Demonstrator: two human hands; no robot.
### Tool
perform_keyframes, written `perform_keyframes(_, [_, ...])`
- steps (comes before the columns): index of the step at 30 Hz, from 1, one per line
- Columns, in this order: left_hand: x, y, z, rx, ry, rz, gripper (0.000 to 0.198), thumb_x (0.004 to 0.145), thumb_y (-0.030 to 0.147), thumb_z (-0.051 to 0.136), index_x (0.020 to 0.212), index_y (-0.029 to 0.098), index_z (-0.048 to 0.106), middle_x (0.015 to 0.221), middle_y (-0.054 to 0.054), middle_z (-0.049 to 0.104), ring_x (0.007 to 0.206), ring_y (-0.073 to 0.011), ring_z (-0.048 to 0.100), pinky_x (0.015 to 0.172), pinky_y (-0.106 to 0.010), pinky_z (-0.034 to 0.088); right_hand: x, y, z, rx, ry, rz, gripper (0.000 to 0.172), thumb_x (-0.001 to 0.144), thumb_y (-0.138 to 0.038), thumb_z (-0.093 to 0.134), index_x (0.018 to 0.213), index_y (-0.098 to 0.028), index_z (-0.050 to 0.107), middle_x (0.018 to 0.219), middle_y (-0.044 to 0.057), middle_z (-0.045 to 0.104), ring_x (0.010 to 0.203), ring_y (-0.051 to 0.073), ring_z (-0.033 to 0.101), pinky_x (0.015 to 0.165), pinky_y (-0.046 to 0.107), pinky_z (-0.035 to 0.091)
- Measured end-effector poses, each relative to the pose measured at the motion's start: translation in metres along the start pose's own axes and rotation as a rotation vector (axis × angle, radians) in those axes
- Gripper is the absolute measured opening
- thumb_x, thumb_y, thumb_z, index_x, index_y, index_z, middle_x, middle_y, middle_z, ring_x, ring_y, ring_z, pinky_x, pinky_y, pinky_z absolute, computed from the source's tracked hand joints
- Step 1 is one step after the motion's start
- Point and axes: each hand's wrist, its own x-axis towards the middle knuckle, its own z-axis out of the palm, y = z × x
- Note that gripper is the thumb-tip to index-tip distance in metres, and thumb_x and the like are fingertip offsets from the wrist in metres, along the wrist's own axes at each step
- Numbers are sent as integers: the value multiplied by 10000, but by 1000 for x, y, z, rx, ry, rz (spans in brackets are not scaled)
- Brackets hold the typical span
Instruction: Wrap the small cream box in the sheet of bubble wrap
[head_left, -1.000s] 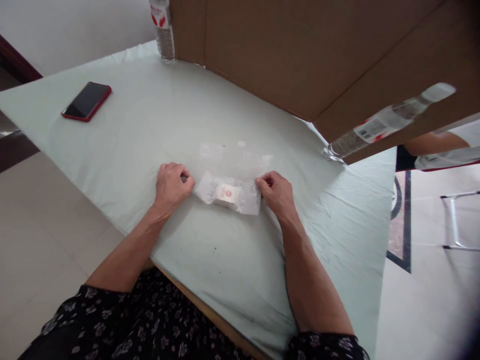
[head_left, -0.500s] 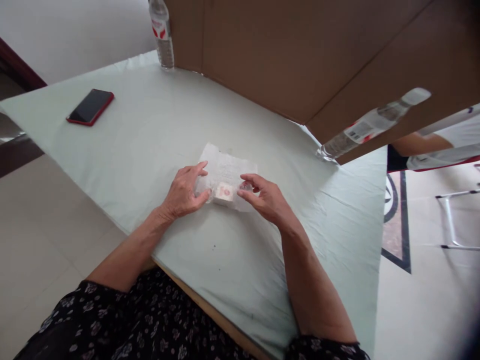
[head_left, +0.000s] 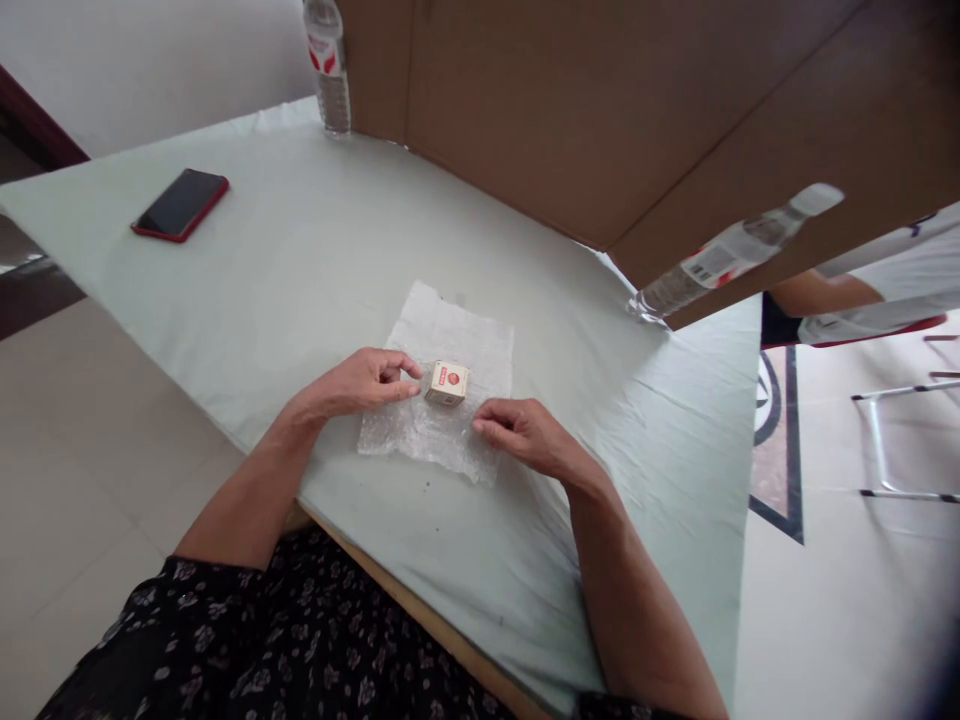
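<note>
A small cream-coloured box (head_left: 451, 380) with red print sits on an opened sheet of bubble wrap (head_left: 457, 325) on the cloth. To the left of the box is my left hand (head_left: 375, 380), its thumb and index finger apart beside the box's left side, with nothing visible between them. My right hand (head_left: 525, 435) hovers over or rests on the wrap's right part, lower right of the box. Its fingers are curled in toward the thumb, and whatever they may pinch is hidden.
A phone (head_left: 181, 205) in a red case lies at the table's left. Behind stands a large cardboard panel (head_left: 525, 110), with a water bottle (head_left: 328, 70) at its left and another bottle (head_left: 727, 255) at its right. A person's arm (head_left: 825, 297) shows at the right edge.
The bubble wrap that covered the box has been folded down toward me and lies spread out, uncovering the box. My left hand shifted slightly left; my right hand moved down.
</note>
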Motion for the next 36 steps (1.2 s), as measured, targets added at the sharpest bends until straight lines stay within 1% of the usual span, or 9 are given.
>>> perform_keyframes(4, [2,-2,13,231,260,238,297,812,347,673,1053,176,709,837,-42,683,787,-181,629,740,-310,515,13,-2,12,-134,390,-54,265,870,-389,604,1052,-207,667,1023,78,721,871,210,651,776,348,509])
perform_keyframes(6, [3,-6,18,351,247,312,445,784,357,709,1192,186,665,1172,-118,691,1133,-281,614,995,-426,484,24,-2,23,-230,434,-125,449,839,-398,649,1249,-222,606,1303,135,654,1139,288,622,946,444,502])
perform_keyframes(9, [6,-15,23,492,120,275,777,734,450,772,1419,195,507,1491,-166,519,1442,-370,394,1185,-529,303,37,3,33,-310,383,-150,523,839,-366,645,1334,-215,567,1355,146,639,1231,328,588,1038,512,456])
perform_keyframes(17, [8,-21,27,627,11,201,890,785,570,717,1507,160,395,1582,-192,407,1518,-398,262,1232,-540,177,0,67,-33,-226,717,124,505,776,-447,658,1217,-200,635,1219,131,710,1034,301,663,919,512,511])
perform_keyframes(20, [9,-19,28,641,3,186,905,787,578,708,1516,154,380,1592,-192,390,1524,-394,247,1237,-537,158,-21,89,-57,-322,682,267,571,744,-460,664,1236,-172,633,1220,173,699,1092,353,647,958,578,481])
perform_keyframes(25, [9,-20,29,653,9,186,914,792,592,699,1524,152,374,1596,-202,378,1521,-394,248,1232,-547,152,-28,64,-57,-460,801,100,561,820,-462,633,1312,-194,602,1417,183,590,1336,369,518,1111,606,372])
perform_keyframes(27, [9,-21,29,656,18,192,916,788,605,700,1524,164,379,1592,-199,387,1516,-396,259,1226,-551,162,-20,39,-41,-461,773,-43,495,865,-432,613,1303,-203,607,1400,166,607,1327,334,533,1131,568,374])
perform_keyframes(31, [9,-24,29,674,40,225,926,777,634,705,1519,179,390,1591,-192,394,1508,-389,281,1225,-541,173,2,8,6,-474,430,-209,553,892,-423,633,1399,-225,537,1488,158,538,1375,309,500,1136,518,397])
perform_keyframes(36, [8,-21,26,766,14,146,1003,765,682,684,1548,160,338,1630,-185,332,1536,-373,226,1247,-535,134,14,24,40,-574,214,-174,817,856,-598,641,1503,-148,427,1570,213,429,1470,375,376,1167,574,351])
